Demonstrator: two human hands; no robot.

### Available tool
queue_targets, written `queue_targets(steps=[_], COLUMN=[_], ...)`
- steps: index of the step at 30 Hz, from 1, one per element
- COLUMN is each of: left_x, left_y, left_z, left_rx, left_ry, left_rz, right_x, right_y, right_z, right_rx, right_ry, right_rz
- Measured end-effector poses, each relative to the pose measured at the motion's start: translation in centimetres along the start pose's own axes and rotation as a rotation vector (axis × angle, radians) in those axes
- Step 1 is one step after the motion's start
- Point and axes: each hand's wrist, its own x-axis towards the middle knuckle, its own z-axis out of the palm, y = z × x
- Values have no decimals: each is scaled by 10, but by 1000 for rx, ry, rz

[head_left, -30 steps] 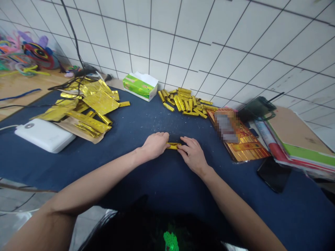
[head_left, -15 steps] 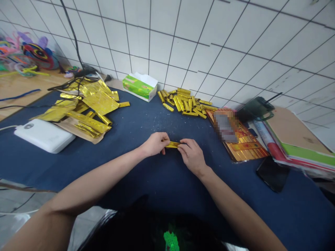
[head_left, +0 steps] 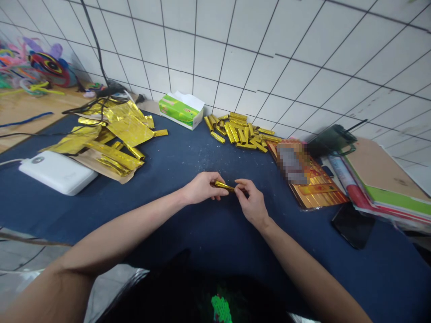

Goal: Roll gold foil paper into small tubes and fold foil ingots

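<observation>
Between my two hands is a narrow folded strip of gold foil paper (head_left: 224, 185), slightly tilted down to the right. My left hand (head_left: 204, 187) is closed on its left end, with the thumb below it. The fingertips of my right hand (head_left: 249, 199) pinch the right end, which they partly hide. Farther back, against the wall, lies a pile of folded gold paper tubes (head_left: 240, 132). To the left is a loose heap of gold foil sheets (head_left: 131, 130), some flat and some rolled.
A white power bank (head_left: 57, 172) sits left on the dark blue table cover (head_left: 188, 237). A green tissue box (head_left: 181, 110) stands by the tiled wall. At right are an orange-gold packet (head_left: 319, 188), a black phone (head_left: 353, 224), a dark mug (head_left: 332, 140) and stacked folders (head_left: 387, 170).
The gold paper strip has gone from lying level to tilting down at the right. My left hand has turned, its thumb now lower, and both hands have shifted their grip.
</observation>
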Motion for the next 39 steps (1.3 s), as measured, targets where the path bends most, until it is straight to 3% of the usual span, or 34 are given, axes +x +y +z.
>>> queue_targets(steps=[5, 12, 16, 22, 25, 31, 36, 39], left_x=[3, 1, -1, 0, 1, 7, 22, 28], left_y=[-5, -3, -4, -1, 3, 11, 16, 16], left_z=[0, -4, -5, -2, 6, 22, 16, 9], left_rx=[-32, -20, -95, -335, -473, -596, -633, -645], left_ry=[37, -26, -44, 46, 125, 136, 287, 287], left_rz=[10, 73, 56, -45, -40, 47, 1, -25], right_x=[0, 3, 3, -2, -4, 3, 21, 24], right_y=[-1, -10, -13, -15, -18, -29, -28, -26], right_z=[0, -6, -7, -4, 2, 24, 40, 43], right_rx=[23, -127, -110, 13, 136, 488, 622, 654], right_ry=[-40, -331, -379, -293, -229, -89, 24, 41], right_rz=[11, 14, -45, -84, 5, 178, 221, 237])
